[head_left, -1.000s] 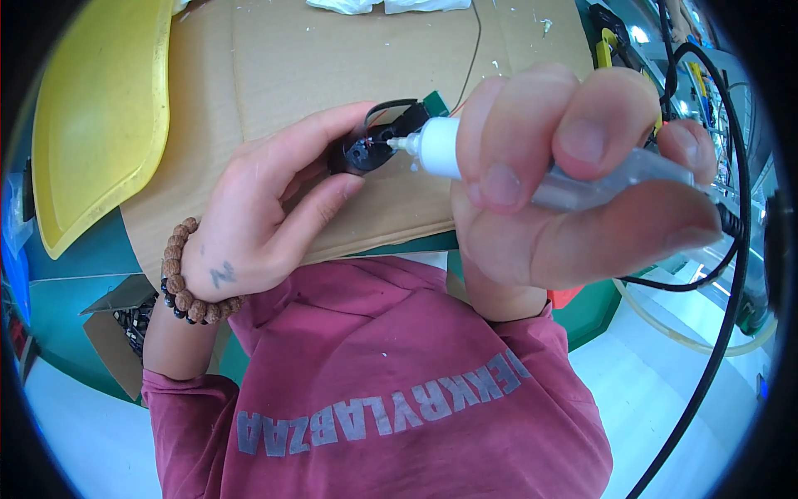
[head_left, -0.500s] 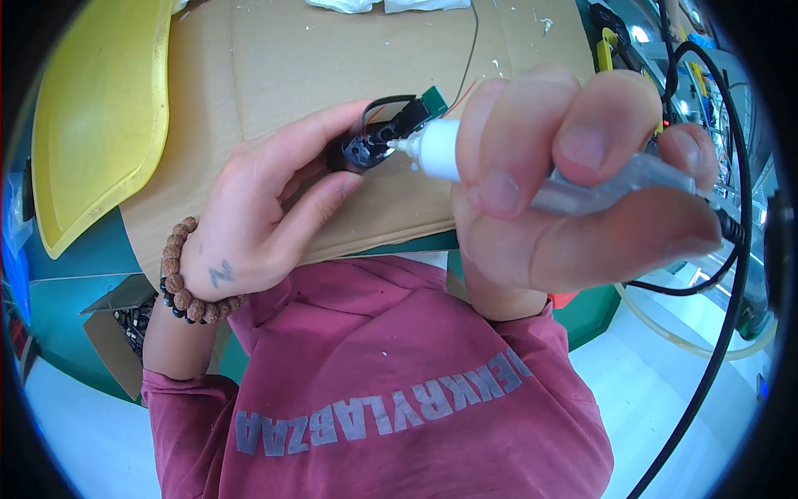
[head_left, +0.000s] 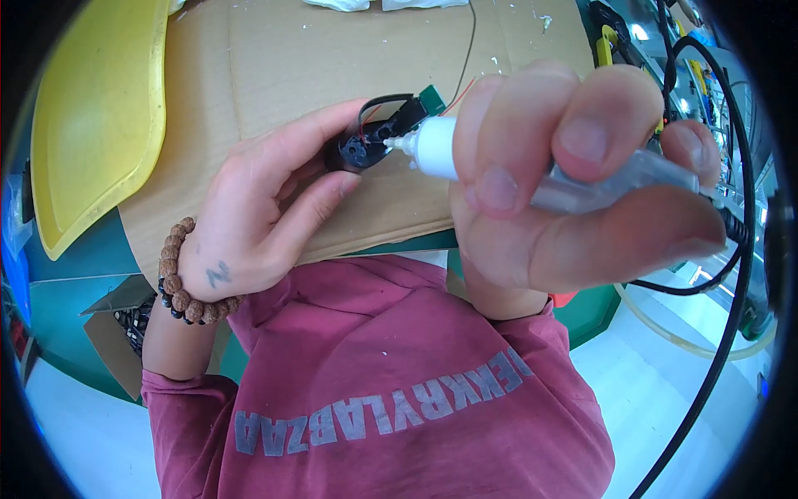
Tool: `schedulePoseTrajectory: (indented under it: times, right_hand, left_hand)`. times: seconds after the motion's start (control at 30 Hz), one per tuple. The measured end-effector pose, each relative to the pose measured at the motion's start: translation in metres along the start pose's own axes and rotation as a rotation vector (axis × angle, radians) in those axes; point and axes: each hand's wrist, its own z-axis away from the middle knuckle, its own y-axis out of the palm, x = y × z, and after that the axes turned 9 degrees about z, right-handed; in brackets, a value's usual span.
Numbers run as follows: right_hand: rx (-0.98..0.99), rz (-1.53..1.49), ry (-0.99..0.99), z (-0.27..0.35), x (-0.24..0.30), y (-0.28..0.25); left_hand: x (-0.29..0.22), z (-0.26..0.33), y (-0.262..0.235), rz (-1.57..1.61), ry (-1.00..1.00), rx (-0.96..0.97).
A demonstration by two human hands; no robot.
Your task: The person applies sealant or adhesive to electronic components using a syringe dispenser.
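Observation:
Between the thumb and fingers of my left hand (head_left: 258, 195) is a small black plastic housing (head_left: 354, 153), held above the cardboard. A green circuit board (head_left: 431, 101) sticks up at its far right end, with a black loop of wire and thin red wires beside it. My right hand (head_left: 573, 158) is closed around a glue bottle (head_left: 436, 148) with a white front end and a clear body. The bottle's narrow tip points left and meets the housing's open face, where a whitish bit shows. My fingers hide part of the bottle.
A cardboard sheet (head_left: 291, 50) with white scraps covers the green table. At left lies a yellow tray (head_left: 100, 116). White wrapped pieces (head_left: 424, 3) lie at the far edge. A thick black cable (head_left: 742, 166) hangs at right; an open box (head_left: 116, 333) is lower left.
Both hands hold almost the same pose. The housing and the bottle's tip have shifted very slightly left together.

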Motion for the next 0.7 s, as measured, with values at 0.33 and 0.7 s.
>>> schedulePoseTrajectory:
  times: [0.33, 0.7]
  right_hand:
    - [-0.022, -0.010, 0.005, 0.001, -0.004, 0.004]
    - [-0.049, -0.017, 0.010, 0.003, -0.004, 0.008]
  left_hand:
    - [0.002, -0.001, -0.002, 0.008, 0.010, 0.022]
    - [0.003, 0.000, -0.001, 0.044, -0.002, 0.020]
